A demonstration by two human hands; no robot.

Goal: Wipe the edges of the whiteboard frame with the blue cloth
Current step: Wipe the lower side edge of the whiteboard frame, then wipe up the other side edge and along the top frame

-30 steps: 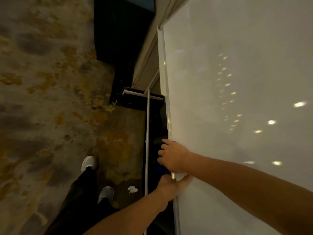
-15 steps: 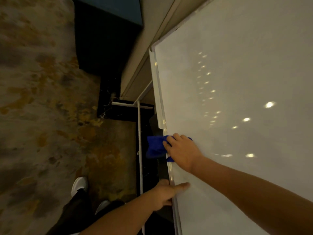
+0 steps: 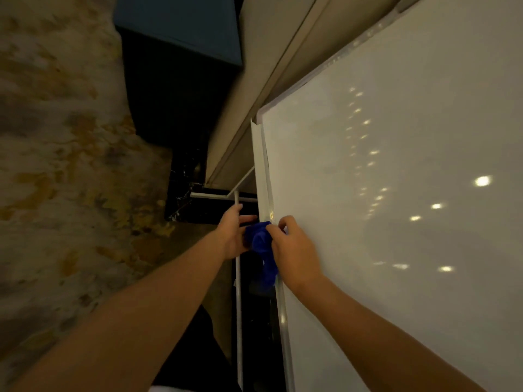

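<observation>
Blue cloth bunched between both hands, right hand gripping it.

Dim, warm indoor light; soft, slightly blurred frame.
Ceiling lamps glare as bright spots on the whiteboard; carpet smeared at the left edge; black stand base lost in shadow; wide-angle bending of straight lines.

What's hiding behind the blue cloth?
The blue cloth covers a bit of the whiteboard frame; that part can't be seen. The left hand is beside it, and the right hand pinches it.
</observation>
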